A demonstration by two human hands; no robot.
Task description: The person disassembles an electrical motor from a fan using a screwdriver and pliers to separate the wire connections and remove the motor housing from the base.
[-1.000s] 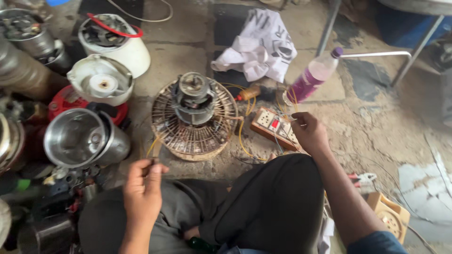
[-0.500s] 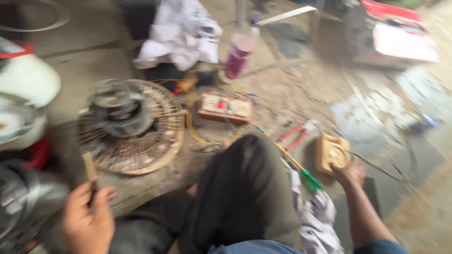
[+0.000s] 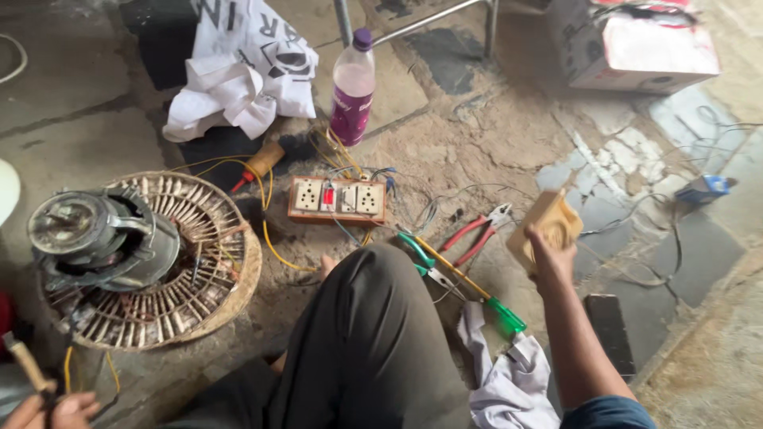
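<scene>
2 hands of mine are busy, well apart at opposite sides of my bent knee in dark trousers [image 3: 373, 334]. My right hand [image 3: 548, 258] is lifted over the cracked concrete floor [image 3: 493, 135], fingers closed around the lower edge of a square tan wooden switch box [image 3: 546, 226] with a round dial on its face; the box tilts and sits clear of the ground, just right of the red-handled pliers [image 3: 477, 236]. My left hand [image 3: 56, 409] is at the bottom left corner, partly cut off, curled shut on a short brown wooden-handled tool [image 3: 24, 361] with yellow wire trailing beside it.

Between the hands the floor is crowded. 1 grey metal fan motor [image 3: 99, 238] rests on a round, rusty wire fan guard [image 3: 199, 278], whose rim comes near my knee. An orange extension board with white sockets and 1 red switch [image 3: 337, 199] lies just beyond my knee, yellow wires looping from it toward the guard. A green-handled screwdriver with a yellow shaft [image 3: 465, 282] lies diagonally beside my leg, crossing green-handled pliers [image 3: 421, 256], its handle touching a crumpled white cloth [image 3: 509, 381]. Farther off stand a clear plastic bottle of pink liquid with a purple cap [image 3: 352, 87] and a white printed cloth [image 3: 242, 67]. Open floor lies mostly right of my right arm, up to a dark flat slab [image 3: 610, 334] and thin black cables.
</scene>
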